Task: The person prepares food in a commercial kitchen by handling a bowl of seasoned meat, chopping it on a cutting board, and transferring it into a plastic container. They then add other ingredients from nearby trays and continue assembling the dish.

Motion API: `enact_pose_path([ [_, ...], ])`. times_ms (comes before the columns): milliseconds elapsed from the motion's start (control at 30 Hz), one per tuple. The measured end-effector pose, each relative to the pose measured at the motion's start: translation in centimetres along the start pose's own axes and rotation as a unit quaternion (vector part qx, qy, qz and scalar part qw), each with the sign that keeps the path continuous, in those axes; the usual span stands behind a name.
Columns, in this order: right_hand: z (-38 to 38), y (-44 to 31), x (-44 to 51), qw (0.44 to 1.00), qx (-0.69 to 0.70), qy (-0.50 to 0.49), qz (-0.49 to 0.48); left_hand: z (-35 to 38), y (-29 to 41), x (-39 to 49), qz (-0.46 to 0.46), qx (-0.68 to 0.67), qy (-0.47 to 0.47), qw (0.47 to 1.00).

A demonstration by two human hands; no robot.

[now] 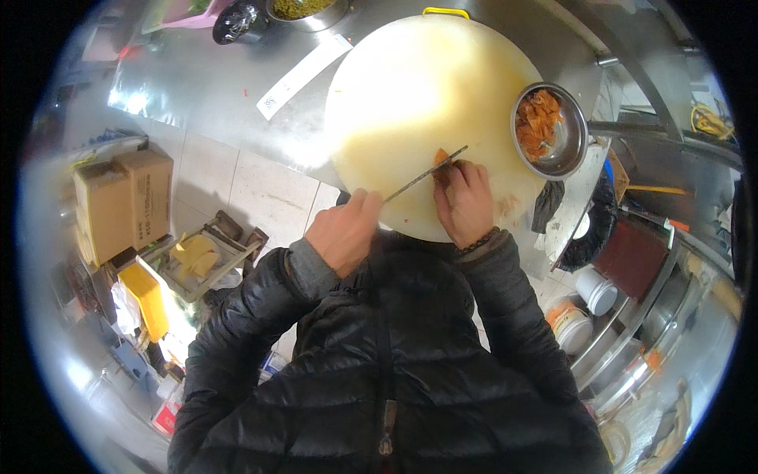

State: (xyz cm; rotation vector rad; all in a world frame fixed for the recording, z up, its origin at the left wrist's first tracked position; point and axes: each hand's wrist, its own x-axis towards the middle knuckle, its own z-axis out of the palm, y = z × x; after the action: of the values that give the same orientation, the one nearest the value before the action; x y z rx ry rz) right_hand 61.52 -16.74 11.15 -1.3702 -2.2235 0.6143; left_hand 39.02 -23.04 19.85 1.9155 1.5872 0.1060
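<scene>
My left hand [349, 231] is closed around the handle of a knife [410, 185], whose blade appears nearly edge-on and slants up to the right. The fingers of my right hand [465, 201] press on a small orange-brown piece of food [441, 156]. The blade lies against or just over that piece; its exact contact is hidden by the fingers. Both hands are over the near part of a round, pale cutting board [379, 106]. On the board's right edge stands a steel bowl [575, 154] holding several thin orange-brown pieces [538, 124].
A printed paper strip [302, 77] lies on the steel table [225, 95] left of the board. Behind it are a metal bowl of chopped green food [302, 8] and a black-wrapped object [240, 22]. Cardboard boxes [124, 204] and a stool [198, 258] stand left; white buckets [595, 290] stand right.
</scene>
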Motion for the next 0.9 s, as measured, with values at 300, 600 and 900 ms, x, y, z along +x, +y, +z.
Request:
enact_pose_path([
  [300,0.2,0.7,-0.5,0.999,0.004,0.002,-0.042,2.3,-0.2,4.1,0.030,0.005,0.059,0.998],
  [600,0.3,1.0,0.2,0.998,0.016,0.011,-0.067,1.8,-0.5,-0.4,-0.039,0.008,0.074,0.996],
  [900,0.6,0.4,-0.1,0.999,0.021,0.015,-0.036,2.7,1.2,-1.8,-0.071,-0.050,0.069,0.994],
])
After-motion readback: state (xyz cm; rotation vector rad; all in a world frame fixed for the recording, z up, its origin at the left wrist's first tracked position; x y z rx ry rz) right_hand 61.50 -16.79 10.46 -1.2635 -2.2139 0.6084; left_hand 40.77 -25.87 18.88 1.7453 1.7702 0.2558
